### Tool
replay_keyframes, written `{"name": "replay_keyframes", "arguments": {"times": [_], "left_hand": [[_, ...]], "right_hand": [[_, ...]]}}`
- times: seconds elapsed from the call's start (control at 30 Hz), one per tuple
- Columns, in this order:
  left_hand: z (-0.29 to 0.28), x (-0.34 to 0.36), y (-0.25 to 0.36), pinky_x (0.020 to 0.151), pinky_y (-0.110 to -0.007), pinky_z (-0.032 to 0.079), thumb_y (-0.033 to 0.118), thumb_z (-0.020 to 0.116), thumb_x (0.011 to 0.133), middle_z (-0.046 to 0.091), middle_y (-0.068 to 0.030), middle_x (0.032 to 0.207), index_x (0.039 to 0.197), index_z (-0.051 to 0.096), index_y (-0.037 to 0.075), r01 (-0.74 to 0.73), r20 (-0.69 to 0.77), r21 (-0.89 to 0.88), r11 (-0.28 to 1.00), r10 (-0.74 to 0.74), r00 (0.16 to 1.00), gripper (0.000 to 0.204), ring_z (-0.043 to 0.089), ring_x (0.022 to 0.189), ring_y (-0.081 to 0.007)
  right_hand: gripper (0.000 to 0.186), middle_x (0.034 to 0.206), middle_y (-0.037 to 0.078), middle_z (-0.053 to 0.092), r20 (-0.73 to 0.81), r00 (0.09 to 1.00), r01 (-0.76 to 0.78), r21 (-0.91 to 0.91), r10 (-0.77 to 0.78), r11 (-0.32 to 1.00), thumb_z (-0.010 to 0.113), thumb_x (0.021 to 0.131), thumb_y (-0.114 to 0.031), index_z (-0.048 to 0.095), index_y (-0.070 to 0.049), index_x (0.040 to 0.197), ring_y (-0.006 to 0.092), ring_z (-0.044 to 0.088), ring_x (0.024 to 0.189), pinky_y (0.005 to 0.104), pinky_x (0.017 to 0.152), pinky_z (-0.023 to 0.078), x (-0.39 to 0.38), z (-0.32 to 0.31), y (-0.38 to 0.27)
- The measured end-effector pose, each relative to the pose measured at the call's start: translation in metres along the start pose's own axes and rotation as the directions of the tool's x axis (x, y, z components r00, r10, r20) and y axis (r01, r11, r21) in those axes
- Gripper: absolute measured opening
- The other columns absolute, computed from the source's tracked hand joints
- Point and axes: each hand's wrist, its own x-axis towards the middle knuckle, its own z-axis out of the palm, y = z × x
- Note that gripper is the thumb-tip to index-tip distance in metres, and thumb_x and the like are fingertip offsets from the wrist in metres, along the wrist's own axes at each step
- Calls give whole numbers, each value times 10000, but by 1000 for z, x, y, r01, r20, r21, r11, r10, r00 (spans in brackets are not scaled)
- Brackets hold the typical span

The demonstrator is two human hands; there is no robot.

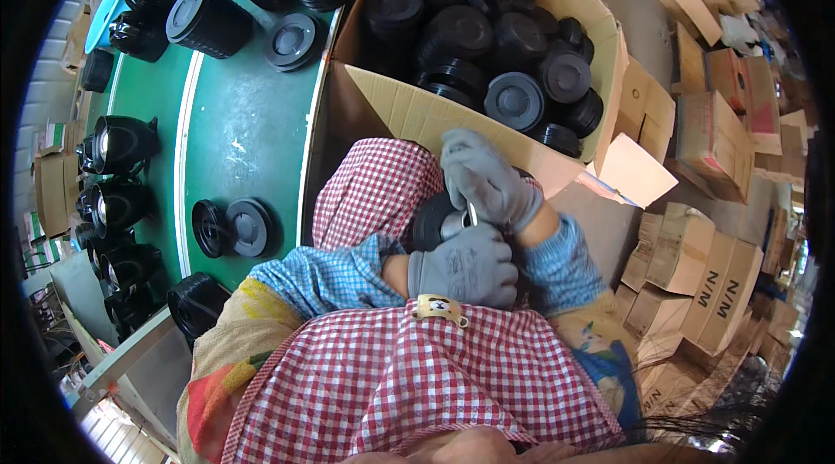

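Note:
Both my hands wear grey gloves and meet over my lap. My left hand (465, 268) is closed against the lower edge of a black round part (425, 224) with a silvery piece (453, 225) at its side. Just above, my right hand (487, 179) has its fingers bent together, close to a thin shiny edge that stands up between the hands. Whatever sits inside the right fingers is hidden. A red-checked cloth (378, 181) covers my knee beside the black part.
A large open carton (391, 107) of black round lids stands ahead. On the left, a green workbench (243, 138) bears stacks of black lids (209, 20), two loose lids (250, 227) and a row of glossy black housings (122, 207). Cardboard boxes (713, 290) crowd the right.

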Motion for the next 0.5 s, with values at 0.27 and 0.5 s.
{"name": "replay_keyframes", "arguments": {"times": [0.27, 0.5], "left_hand": [[-10, -18, -33, 947, -440, 500, 239, 672, 869, 623, -45, 870, 875, 681, 91, -109, -236, -401, 909, 12, 972, 149, 636, 915, -213], [-12, -54, -41, 1144, -634, 382, 73, 613, 909, 644, -77, 875, 779, 676, 51, -56, -126, -813, 579, -81, 989, 146, 686, 907, -223]], "right_hand": [[186, 962, 135, 611, -89, 994, -91, -301, 67, 949, 558, 995, -234, 629, -67, 957, 355, 587, 932, 494, 964, 453, -38, -19, 11], [579, 738, 22, 630, -2, 937, -311, -460, 349, 832, 574, 880, -693, 650, -136, 741, 255, 579, 766, 391, 767, 399, -40, -48, -52]]}}
